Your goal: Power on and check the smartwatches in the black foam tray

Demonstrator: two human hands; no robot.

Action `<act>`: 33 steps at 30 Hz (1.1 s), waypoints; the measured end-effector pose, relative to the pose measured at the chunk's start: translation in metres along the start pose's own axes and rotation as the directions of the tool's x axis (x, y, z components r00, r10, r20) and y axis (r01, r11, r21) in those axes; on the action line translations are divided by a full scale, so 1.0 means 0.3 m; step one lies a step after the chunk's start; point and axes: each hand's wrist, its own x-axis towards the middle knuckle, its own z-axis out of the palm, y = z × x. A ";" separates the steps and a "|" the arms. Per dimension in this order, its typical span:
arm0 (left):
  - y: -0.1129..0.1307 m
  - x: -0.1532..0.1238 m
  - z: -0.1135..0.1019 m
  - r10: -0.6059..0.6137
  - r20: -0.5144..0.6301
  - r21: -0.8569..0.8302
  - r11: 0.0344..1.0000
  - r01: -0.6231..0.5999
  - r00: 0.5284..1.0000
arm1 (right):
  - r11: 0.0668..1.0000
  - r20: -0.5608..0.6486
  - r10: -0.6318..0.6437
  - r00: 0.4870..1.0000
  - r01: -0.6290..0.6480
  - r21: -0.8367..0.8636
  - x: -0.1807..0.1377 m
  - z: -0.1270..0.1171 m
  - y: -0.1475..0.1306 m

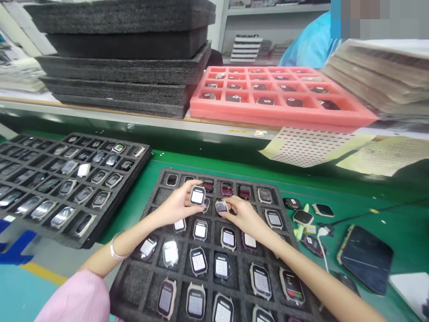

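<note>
My left hand [183, 199] grips a smartwatch case [198, 195] with a lit white screen, thumb below and fingers above. To its right, my right hand [239, 210] pinches a second smartwatch [221, 207] with a dull greyish face, low over a compartment. Both hands are above a black foam tray [132, 279] whose compartments hold several strapless watches. Many of those show white lit screens, such as the watch [200, 229] just below my hands. Dark red watches [227, 188] lie in the far row. My right forearm hides some compartments on that side.
Another black foam tray [90, 239] of watches lies at the left. On the right are a tablet-like device [367, 257], a white cable [322, 243] and loose watches [303, 217]. The shelf holds stacked black foam [120, 44] and a pink foam tray [281, 114]. A person's blue sleeve [306, 42] shows behind.
</note>
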 end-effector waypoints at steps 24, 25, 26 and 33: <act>-0.077 0.039 0.002 0.050 -0.178 0.927 0.342 0.151 0.983 | 0.415 0.175 0.059 0.983 -0.184 0.891 -0.018 -0.137 -0.148; -0.084 0.036 -0.004 0.050 -0.191 0.913 0.376 0.158 0.980 | 0.418 0.172 0.054 0.984 -0.179 0.891 -0.019 -0.132 -0.153; -0.087 0.032 -0.015 0.049 -0.199 0.895 0.416 0.161 0.979 | 0.423 0.168 0.053 0.984 -0.174 0.889 -0.019 -0.128 -0.156; -0.026 0.047 -0.059 0.044 -0.084 0.634 0.773 0.020 0.995 | 0.371 0.149 0.057 0.987 -0.159 0.915 -0.041 -0.117 -0.156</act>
